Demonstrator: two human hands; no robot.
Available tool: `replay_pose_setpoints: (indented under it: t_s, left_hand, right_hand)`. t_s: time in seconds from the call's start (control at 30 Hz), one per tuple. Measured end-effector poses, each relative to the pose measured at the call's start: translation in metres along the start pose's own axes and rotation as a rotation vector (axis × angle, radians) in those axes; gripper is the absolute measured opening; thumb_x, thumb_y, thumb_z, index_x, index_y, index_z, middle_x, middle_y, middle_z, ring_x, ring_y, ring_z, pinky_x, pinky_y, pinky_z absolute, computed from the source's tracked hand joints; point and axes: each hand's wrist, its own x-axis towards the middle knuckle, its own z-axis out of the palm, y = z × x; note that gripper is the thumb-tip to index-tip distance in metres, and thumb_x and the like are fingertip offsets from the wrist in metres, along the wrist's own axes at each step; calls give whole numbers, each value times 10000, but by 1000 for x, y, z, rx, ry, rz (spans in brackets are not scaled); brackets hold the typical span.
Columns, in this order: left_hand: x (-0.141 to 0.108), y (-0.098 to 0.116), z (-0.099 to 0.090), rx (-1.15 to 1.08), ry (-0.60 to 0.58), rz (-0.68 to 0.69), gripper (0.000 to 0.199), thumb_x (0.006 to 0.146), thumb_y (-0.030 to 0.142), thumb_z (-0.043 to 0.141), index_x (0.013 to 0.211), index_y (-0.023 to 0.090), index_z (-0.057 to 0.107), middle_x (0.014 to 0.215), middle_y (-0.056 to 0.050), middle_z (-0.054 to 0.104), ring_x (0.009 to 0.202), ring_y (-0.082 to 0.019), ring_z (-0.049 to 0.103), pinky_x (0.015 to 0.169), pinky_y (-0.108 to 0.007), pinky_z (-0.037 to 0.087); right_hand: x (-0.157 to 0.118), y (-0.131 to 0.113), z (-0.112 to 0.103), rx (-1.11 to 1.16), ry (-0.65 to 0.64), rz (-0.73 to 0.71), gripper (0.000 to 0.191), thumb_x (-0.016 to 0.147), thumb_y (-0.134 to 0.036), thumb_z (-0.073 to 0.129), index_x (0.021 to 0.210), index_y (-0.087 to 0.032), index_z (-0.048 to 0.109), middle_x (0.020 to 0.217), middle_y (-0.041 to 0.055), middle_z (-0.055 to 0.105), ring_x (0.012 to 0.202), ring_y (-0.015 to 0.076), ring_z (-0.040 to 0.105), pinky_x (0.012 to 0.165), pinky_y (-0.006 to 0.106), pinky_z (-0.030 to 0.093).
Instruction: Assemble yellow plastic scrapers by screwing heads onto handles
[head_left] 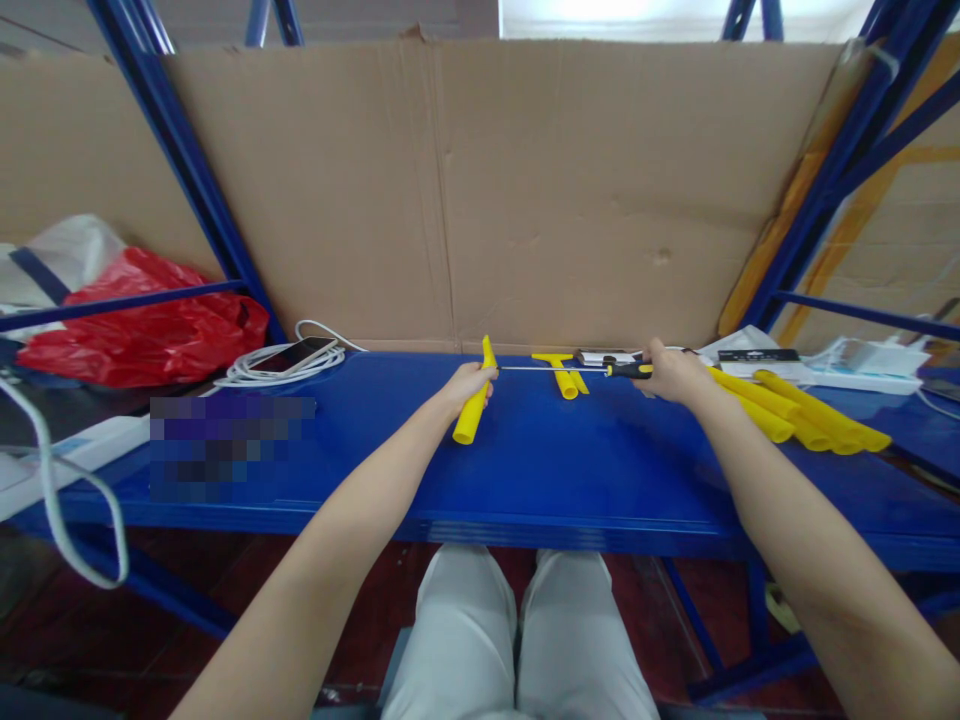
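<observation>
My left hand (474, 384) is wrapped round a yellow T-shaped piece with a tubular handle (469, 420), held above the blue shelf. On the right, my right hand (667, 372) grips a screwdriver by its black and yellow handle (628, 370). The screwdriver's long shaft (551, 369) points left, and its tip reaches the yellow piece beside my left fingers. Behind the shaft, more yellow T-shaped parts (564, 382) lie on the shelf. Several yellow tubes (817, 415) lie to the right of my right hand.
The blue shelf (555, 490) has a cardboard sheet (585, 200) behind it and blue metal posts at both sides. At left are a red plastic bag (150, 320), coiled white cable (247, 370), a phone (296, 355) and a power strip. Another power strip (862, 377) is at right.
</observation>
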Motion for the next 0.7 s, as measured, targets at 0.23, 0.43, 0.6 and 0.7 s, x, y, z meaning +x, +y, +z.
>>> replay_pose_setpoints:
  t_s: [0.23,0.43,0.6,0.7]
  left_hand:
    - [0,0,-1,-3,16,-7,171,827,103,475,985,124,538,411,78,427,323,-101,412,366,-201,321]
    - [0,0,-1,-3,11,-7,177,818,108,485,985,129,542,412,79,424,333,-108,419,383,-209,337]
    - [-1,0,0,-2,5,-5,165,817,116,490,972,133,544,411,74,431,335,-107,418,390,-209,338]
    - [0,0,-1,-9,12,-8,162,811,116,490,962,134,545,411,70,434,338,-106,417,388,-207,340]
  right_hand:
    - [3,4,5,59,-40,-120,320,765,-313,533,1049,-179,589,1006,142,693,948,287,648,770,346,469]
    - [3,4,6,15,9,-68,331,727,-328,577,1026,-188,569,882,120,691,827,283,653,686,336,458]
    - [1,4,4,37,-13,-19,444,722,-350,590,1125,-169,540,888,129,696,812,291,656,666,338,455]
    - [2,5,4,65,-41,-78,398,741,-338,560,1102,-170,573,951,137,696,886,294,654,728,353,474]
